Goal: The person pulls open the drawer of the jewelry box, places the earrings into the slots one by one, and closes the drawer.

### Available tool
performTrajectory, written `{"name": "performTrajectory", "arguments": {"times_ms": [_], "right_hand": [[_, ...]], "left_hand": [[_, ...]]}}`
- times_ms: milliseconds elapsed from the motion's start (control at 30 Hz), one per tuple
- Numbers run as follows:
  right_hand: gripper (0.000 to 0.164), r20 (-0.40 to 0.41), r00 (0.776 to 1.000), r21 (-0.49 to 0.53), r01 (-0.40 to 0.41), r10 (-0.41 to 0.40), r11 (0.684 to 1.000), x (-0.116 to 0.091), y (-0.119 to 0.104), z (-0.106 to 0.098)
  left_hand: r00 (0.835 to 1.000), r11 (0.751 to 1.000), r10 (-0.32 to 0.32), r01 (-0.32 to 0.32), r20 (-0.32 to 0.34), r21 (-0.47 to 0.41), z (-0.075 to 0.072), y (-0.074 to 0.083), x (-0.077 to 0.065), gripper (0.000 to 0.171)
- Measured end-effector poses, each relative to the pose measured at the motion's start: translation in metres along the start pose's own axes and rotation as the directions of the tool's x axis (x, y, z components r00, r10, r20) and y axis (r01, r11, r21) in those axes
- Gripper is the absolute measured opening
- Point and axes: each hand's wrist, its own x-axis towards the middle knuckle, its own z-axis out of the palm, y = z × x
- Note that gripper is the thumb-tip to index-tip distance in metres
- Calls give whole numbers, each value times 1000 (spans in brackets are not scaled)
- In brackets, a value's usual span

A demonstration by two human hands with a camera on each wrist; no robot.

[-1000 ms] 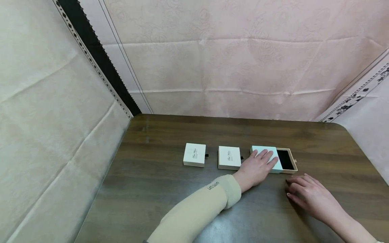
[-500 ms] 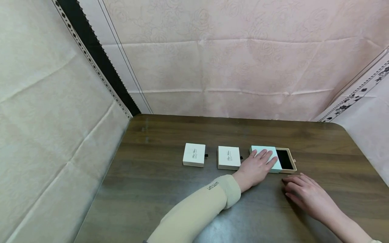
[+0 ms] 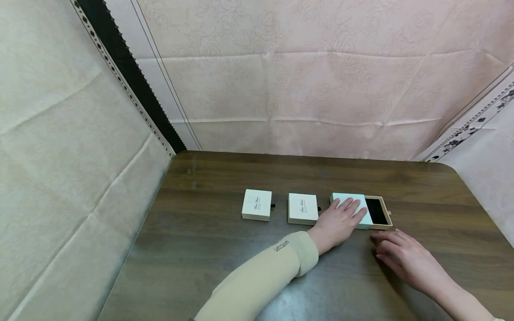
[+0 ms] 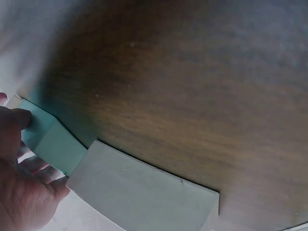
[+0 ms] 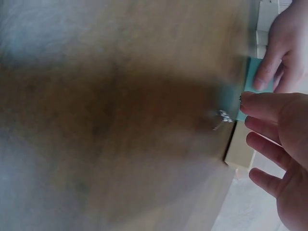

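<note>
A teal slide-out jewellery box [image 3: 341, 196] lies on the table, its cream-edged inner drawer [image 3: 378, 210] pulled partway out to the right, with black lining. My left hand [image 3: 336, 223] holds the teal sleeve, fingers spread over the top; the left wrist view shows the thumb [image 4: 19, 118] against its side. Just in front of the drawer, my right hand [image 3: 413, 258] hovers low with curled fingers. In the right wrist view, thumb and a fingertip meet at a tiny dark speck. A small sparkling earring-like piece [image 5: 224, 116] appears close by; whether it hangs or lies there is unclear.
To the left stand two white lidded boxes, one in the middle [image 3: 302, 208] and another further left [image 3: 256, 204], both with black pull tabs. The brown wooden table [image 3: 225, 249] meets pale cloth [image 3: 305, 102] at its back and sides.
My right hand has shifted slightly to the left, towards the teal box, then nearly stopped. The left hand and the boxes stay where they were.
</note>
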Motion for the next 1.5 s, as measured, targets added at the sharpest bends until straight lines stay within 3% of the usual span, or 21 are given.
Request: {"name": "performTrajectory", "arguments": {"times_ms": [333, 500, 667, 1200, 1500], "right_hand": [[52, -22, 998, 46, -56, 57, 997, 14, 12, -20], [15, -12, 993, 70, -114, 116, 991, 20, 25, -27], [39, 5, 985, 86, -173, 173, 981, 28, 38, -29], [24, 148, 956, 131, -271, 252, 954, 50, 71, -23], [21, 187, 953, 104, -262, 240, 959, 57, 86, -11]], "left_hand": [[1000, 1000, 3, -3, -12, -3, -1, 0, -1, 53], [1000, 1000, 1, -1, -20, -3, -1, 0, -1, 52], [1000, 1000, 2, -1, -25, 11, 0, 0, -2, 52], [1000, 1000, -3, 3, -19, 11, 1, 1, -1, 53], [1000, 1000, 3, -3, -26, 6, 1, 0, -2, 53]]}}
